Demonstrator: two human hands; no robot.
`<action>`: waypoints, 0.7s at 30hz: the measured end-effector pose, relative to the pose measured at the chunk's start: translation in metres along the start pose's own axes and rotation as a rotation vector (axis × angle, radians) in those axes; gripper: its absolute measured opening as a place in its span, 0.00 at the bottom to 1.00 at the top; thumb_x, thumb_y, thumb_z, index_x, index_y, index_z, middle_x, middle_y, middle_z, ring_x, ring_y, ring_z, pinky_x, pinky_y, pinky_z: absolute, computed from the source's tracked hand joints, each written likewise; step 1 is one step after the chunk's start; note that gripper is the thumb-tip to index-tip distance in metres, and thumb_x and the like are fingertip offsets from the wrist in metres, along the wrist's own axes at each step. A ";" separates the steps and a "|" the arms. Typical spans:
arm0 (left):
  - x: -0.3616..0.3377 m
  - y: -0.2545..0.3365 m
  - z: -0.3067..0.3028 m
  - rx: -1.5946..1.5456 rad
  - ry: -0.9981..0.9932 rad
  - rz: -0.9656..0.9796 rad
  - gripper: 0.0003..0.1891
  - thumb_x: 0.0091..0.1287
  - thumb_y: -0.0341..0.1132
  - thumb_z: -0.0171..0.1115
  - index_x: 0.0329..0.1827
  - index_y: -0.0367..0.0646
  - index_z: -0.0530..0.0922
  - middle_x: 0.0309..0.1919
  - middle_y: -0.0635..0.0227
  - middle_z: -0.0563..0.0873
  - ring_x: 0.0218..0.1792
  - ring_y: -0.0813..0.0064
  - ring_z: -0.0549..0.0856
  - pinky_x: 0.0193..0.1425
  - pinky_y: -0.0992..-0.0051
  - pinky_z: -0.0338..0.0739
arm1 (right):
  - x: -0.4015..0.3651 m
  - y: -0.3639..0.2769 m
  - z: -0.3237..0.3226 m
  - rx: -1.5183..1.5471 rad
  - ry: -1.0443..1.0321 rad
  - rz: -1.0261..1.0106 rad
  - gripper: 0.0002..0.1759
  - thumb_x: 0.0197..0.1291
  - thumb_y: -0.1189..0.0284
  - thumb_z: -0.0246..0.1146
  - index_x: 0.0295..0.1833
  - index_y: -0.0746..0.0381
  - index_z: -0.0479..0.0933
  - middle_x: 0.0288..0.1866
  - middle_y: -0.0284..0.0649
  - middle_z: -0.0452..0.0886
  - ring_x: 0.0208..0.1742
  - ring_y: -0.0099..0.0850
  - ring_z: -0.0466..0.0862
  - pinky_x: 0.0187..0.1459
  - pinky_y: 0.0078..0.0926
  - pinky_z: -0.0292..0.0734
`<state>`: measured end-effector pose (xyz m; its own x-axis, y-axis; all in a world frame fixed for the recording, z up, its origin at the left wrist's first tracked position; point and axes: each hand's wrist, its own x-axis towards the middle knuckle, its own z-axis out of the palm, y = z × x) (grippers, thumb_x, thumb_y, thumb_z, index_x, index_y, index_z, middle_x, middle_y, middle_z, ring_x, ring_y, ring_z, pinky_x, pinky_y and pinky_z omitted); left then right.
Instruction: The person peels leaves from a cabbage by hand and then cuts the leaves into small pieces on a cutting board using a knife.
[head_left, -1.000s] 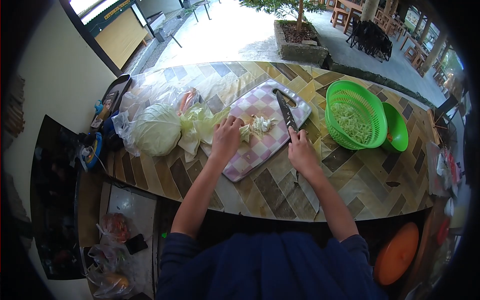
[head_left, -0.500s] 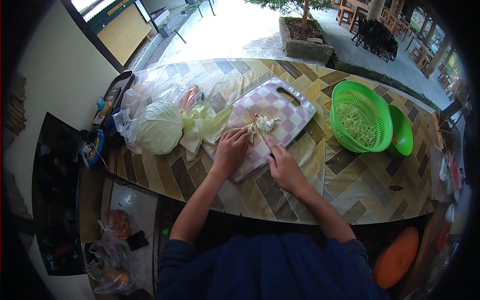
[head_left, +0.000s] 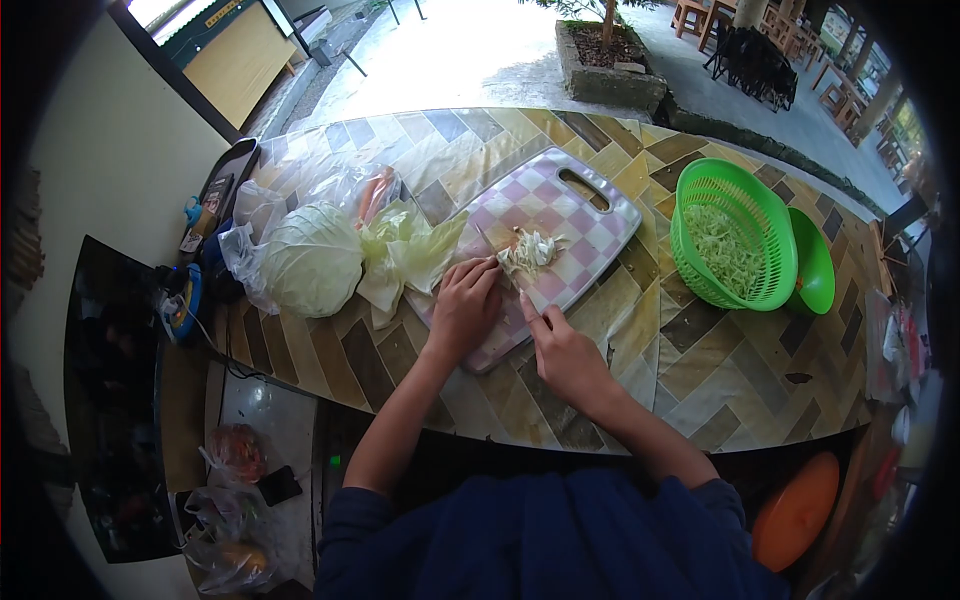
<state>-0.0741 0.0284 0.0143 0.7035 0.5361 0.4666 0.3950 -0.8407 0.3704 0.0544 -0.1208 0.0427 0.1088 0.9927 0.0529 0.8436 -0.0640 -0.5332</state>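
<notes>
A pink and white checkered cutting board (head_left: 590, 235) lies on the patterned table. My left hand (head_left: 467, 305) is on its left part, fingers curled together over something too small to make out. My right hand (head_left: 565, 350) holds a knife, its thin blade slanting up and left past my left fingertips. Chopped pale cabbage (head_left: 533, 252) lies in a small pile just beyond the blade. To the left are loose cabbage leaves (head_left: 402, 250) and a cabbage head (head_left: 312, 262) partly in a plastic bag.
A green basket (head_left: 780, 240) of shredded cabbage stands at the right, beside a green bowl (head_left: 817, 265). Carrots (head_left: 374, 195) in plastic lie behind the leaves. A black tray (head_left: 228, 175) is at the left edge. An orange lid (head_left: 796, 510) is below right.
The view has shifted slightly. The knife in my right hand has moved left and down, closer to my left fingers, and the chopped pile looks more spread out.
</notes>
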 end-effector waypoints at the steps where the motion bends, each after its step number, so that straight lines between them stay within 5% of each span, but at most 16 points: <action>1: 0.000 0.000 0.000 -0.005 -0.001 -0.004 0.15 0.60 0.29 0.61 0.50 0.36 0.81 0.54 0.59 0.84 0.59 0.60 0.80 0.67 0.62 0.69 | 0.000 0.000 -0.001 0.002 0.010 -0.004 0.35 0.61 0.78 0.54 0.76 0.64 0.58 0.50 0.54 0.72 0.34 0.53 0.84 0.35 0.46 0.82; 21: 0.000 -0.003 0.000 -0.046 -0.036 -0.030 0.19 0.62 0.31 0.60 0.57 0.39 0.78 0.58 0.60 0.82 0.61 0.60 0.78 0.69 0.61 0.67 | 0.007 -0.001 -0.006 0.124 0.016 0.038 0.31 0.64 0.79 0.54 0.74 0.66 0.61 0.48 0.53 0.73 0.39 0.53 0.81 0.41 0.44 0.78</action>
<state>-0.0750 0.0306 0.0131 0.7128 0.5574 0.4257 0.3895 -0.8193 0.4207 0.0577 -0.1143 0.0489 0.1484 0.9880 0.0436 0.7673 -0.0872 -0.6353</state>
